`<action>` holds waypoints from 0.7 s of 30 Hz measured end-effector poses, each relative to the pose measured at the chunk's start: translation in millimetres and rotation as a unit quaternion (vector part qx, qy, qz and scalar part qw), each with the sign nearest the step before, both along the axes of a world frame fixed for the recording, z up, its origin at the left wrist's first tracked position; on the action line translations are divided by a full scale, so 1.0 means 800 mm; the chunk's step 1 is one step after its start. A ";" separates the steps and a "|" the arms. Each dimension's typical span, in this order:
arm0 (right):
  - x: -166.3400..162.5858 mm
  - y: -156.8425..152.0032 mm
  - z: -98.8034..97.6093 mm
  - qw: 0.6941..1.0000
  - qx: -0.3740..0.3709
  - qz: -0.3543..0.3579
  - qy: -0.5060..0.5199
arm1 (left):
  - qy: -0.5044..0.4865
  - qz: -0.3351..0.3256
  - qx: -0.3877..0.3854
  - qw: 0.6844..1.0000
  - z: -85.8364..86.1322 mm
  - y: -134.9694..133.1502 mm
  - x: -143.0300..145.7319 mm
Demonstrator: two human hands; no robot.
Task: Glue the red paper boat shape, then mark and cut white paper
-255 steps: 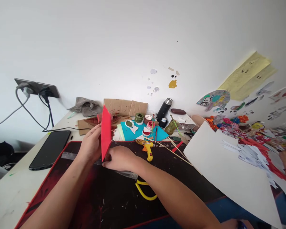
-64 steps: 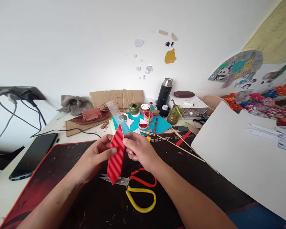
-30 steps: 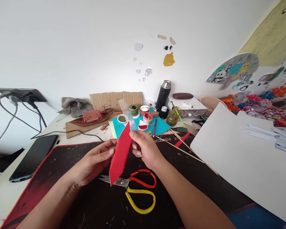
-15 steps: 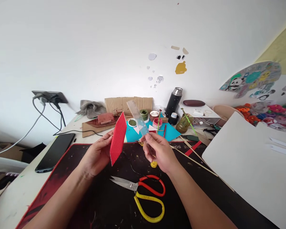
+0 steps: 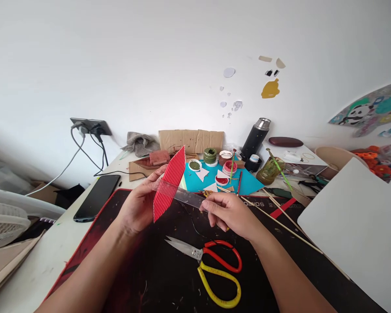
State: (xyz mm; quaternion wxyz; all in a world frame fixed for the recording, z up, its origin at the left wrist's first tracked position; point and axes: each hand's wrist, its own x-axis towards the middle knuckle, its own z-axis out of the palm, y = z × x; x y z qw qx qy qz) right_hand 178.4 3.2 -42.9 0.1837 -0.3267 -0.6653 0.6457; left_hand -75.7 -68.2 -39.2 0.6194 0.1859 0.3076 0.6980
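A red corrugated card piece (image 5: 172,180) with pointed ends is held up by its left edge in my left hand (image 5: 138,206), thumb and fingers closed on it. My right hand (image 5: 230,213) pinches the right end of a clear plastic ruler (image 5: 190,198). The ruler lies across the front of the red card, and its far end reaches the fingers of my left hand. Below both hands, scissors (image 5: 198,256) with one red and one yellow handle rest on the dark mat (image 5: 143,269), blades slightly apart and pointing left.
Paint jars (image 5: 210,155) and lids stand at the back on blue card (image 5: 247,184). A black flask (image 5: 256,139) is behind them. Thin sticks (image 5: 286,228) and a white sheet (image 5: 352,230) lie right. A phone (image 5: 97,198) sits left, near cables.
The ruler has swung down from upright and now crosses the red card. My right hand has turned with it. The whole view has shifted, so the scene sits farther right.
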 end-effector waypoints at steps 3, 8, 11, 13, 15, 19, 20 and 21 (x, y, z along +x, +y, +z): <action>0.001 0.002 0.001 1.000 -0.007 0.001 0.003 | 0.004 -0.002 0.003 1.000 0.003 0.000 0.001; 0.004 0.004 0.001 1.000 0.010 -0.003 0.000 | 0.014 0.010 0.000 1.000 0.007 -0.001 0.003; 0.004 0.005 0.001 1.000 0.007 -0.005 -0.002 | 0.013 0.015 -0.005 1.000 0.009 -0.001 0.003; 0.004 0.005 0.001 1.000 0.002 -0.006 -0.002 | 0.011 0.010 -0.006 1.000 0.010 -0.001 0.003; 0.004 0.005 0.001 1.000 -0.002 -0.006 0.000 | 0.010 0.003 -0.004 1.000 0.010 -0.001 0.003; 0.005 0.006 -0.001 1.000 -0.006 -0.002 0.005 | 0.010 -0.002 0.002 1.000 0.010 -0.002 0.001; 0.006 0.006 -0.001 1.000 -0.006 -0.002 0.006 | 0.012 -0.003 0.004 1.000 0.009 -0.002 0.000; 0.006 0.006 -0.001 1.000 -0.007 -0.002 0.006 | 0.015 -0.006 0.007 1.000 0.008 -0.002 0.000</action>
